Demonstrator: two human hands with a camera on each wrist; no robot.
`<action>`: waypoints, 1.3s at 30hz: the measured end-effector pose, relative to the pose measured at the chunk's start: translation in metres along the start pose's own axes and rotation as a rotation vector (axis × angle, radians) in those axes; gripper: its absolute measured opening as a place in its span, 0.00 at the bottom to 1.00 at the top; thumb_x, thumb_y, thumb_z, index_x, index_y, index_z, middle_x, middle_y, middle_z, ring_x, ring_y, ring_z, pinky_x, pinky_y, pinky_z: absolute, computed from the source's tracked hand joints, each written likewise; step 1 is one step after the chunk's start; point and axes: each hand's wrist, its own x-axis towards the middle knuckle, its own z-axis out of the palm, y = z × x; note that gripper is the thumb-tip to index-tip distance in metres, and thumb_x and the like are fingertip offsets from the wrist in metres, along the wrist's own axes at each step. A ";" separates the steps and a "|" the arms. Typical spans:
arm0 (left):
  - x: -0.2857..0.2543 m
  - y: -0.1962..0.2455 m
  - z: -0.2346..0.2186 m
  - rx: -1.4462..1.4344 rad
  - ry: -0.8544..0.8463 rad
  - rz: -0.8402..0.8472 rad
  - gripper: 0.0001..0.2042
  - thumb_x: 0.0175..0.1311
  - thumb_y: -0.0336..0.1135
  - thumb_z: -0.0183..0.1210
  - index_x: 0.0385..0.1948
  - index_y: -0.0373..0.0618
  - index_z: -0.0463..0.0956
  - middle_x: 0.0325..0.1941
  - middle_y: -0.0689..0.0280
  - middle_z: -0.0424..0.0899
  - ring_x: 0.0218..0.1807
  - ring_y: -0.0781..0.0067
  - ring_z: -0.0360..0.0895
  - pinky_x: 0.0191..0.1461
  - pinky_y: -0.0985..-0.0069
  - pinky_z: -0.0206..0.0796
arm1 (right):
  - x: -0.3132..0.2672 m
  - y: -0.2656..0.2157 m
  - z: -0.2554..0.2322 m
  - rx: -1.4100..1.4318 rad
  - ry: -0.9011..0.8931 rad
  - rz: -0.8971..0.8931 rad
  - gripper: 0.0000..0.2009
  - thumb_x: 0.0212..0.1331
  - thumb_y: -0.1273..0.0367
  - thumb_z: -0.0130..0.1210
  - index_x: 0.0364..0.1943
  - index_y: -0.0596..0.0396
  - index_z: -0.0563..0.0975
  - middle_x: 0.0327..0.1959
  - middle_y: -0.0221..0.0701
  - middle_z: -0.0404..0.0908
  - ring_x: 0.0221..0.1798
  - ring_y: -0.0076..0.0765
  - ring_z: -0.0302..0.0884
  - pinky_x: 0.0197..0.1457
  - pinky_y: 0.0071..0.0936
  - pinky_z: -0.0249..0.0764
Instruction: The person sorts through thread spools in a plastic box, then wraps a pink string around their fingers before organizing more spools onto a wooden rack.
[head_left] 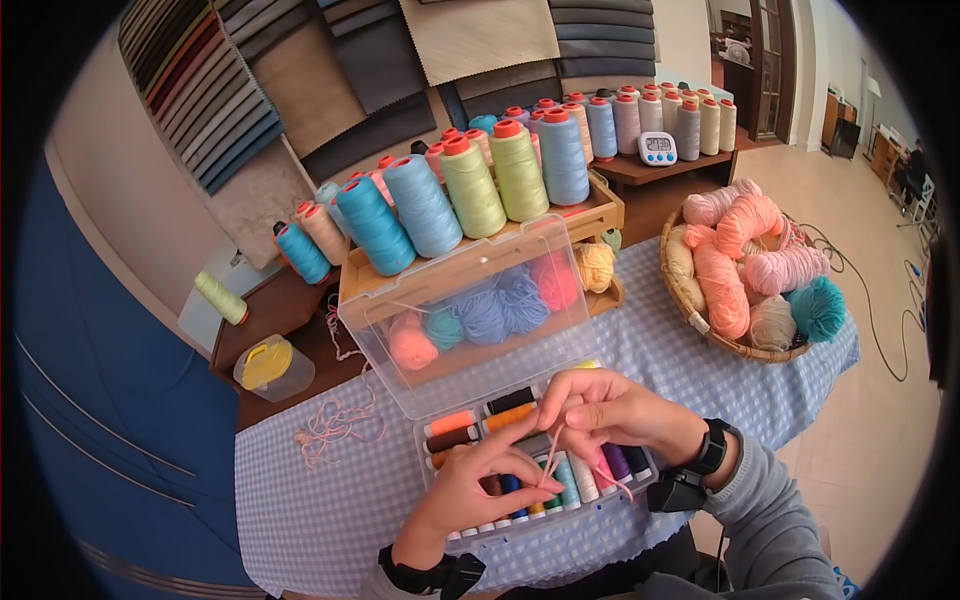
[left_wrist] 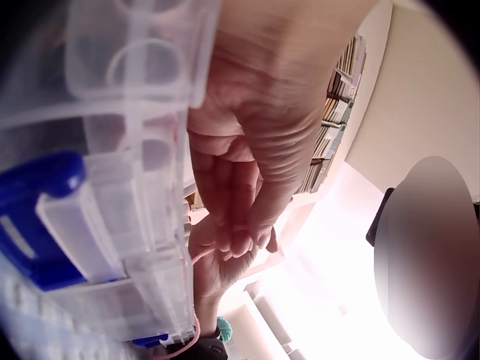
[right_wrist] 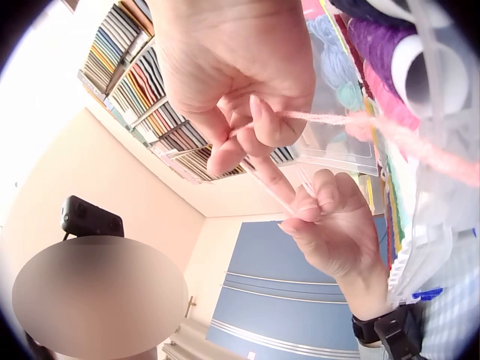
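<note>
Both hands meet over an open clear plastic box [head_left: 590,510] of small thread spools. My left hand [head_left: 470,490] pinches a thin strand of pink yarn [head_left: 551,455] between thumb and fingertips, its index finger reaching up to the other hand. Fingers of my right hand [head_left: 625,412] curl round the same yarn a little higher. In the right wrist view, the pink yarn [right_wrist: 330,118] passes through the right fingers, with one end trailing over the box edge and a taut length running to the left hand [right_wrist: 341,232]. The left wrist view shows the left fingertips near the right hand [left_wrist: 217,262].
The box's raised lid [head_left: 405,385] stands behind the hands. Large thread cones [head_left: 430,210] fill a wooden rack [head_left: 600,215] at the back. A wicker basket [head_left: 690,315] of yarn sits right, loose pink yarn [head_left: 340,425] left, by a yellow-lidded tub [head_left: 290,375].
</note>
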 end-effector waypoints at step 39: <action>-0.001 -0.003 -0.004 -0.295 0.064 -0.072 0.34 0.49 0.24 0.62 0.59 0.34 0.55 0.22 0.70 0.77 0.31 0.86 0.73 0.45 0.86 0.64 | 0.001 0.007 0.003 -0.624 0.009 0.028 0.04 0.51 0.73 0.58 0.31 0.54 0.78 0.14 0.15 0.50 0.19 0.13 0.45 0.22 0.17 0.45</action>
